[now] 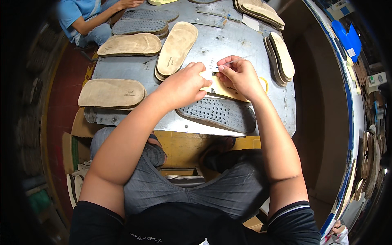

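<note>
A pale yellow sole-shaped template point(223, 88) with small dark slots lies on the table in front of me. My left hand point(188, 83) grips its left end, fingers curled over the edge. Pinched in my right hand point(241, 75) is a slim, clear-barrelled pen point(239, 60), its dark tip pointing left, close to the template's far edge. Whether the tip touches anything is too small to tell. Just nearer to me lies a grey sole point(220, 113) covered in round dimples. Part of the template is hidden under my hands.
Beige insoles point(176, 49) lie stacked left of my hands, with more insoles point(112, 93) along the left edge. Another stack point(279, 59) stands at the right, one point(261, 14) at the far right. A person point(87, 22) sits at the far left. A white partition point(332, 81) runs along the right.
</note>
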### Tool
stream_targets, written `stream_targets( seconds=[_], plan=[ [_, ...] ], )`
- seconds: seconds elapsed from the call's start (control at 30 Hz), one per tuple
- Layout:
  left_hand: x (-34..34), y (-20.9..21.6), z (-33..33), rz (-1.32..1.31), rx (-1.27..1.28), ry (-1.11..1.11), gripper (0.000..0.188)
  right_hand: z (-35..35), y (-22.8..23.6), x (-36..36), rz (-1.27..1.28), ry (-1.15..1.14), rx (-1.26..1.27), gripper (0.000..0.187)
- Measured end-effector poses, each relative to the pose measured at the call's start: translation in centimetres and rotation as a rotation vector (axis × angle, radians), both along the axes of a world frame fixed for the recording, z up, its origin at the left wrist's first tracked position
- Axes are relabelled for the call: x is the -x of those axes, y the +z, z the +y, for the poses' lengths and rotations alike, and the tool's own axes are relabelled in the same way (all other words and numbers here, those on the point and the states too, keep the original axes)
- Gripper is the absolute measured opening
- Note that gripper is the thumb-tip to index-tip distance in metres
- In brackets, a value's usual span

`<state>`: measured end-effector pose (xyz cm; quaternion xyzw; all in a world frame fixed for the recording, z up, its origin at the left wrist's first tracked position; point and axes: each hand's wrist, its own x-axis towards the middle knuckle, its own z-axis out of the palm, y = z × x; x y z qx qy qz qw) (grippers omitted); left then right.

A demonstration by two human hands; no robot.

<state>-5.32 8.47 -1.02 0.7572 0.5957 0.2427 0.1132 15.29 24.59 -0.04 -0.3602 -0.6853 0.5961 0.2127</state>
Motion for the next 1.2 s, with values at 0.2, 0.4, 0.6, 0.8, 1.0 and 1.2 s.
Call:
stream_targets(
  seconds=[0.2,0.4,0.6,0.8,1.0,1.2],
  plan=[
    [0.1,0.4,0.0,0.041,0.048,0.02,0.035,-0.8,-0.7,0.0,-0.14,0.066,-0.433,0.017],
    [-0.2,0.8,0.1,0.027,0.067,0.018,0.035,-1.2,-1.9,0.7,-0.076,0.056,-0.496,0.013],
    [-0.4,1.3,0.1,0.017,0.073,0.026,0.035,-0.9,-2.9,1.3,-0.004,-0.155,-0.476,0.013],
    [0.0,0.8,-0.1,0.044,0.045,0.012,0.037,-1.4,-2.4,1.1,-0.067,-0.044,-0.482,0.013],
    [-0.2,1.1,0.1,0.047,0.055,0.018,0.036,-1.2,-3.1,1.4,-0.019,-0.151,-0.511,0.012],
    [0.0,1.0,-0.1,0.053,0.032,0.005,0.035,-1.2,-2.8,1.3,-0.036,-0.099,-0.533,0.013]
  ],
)
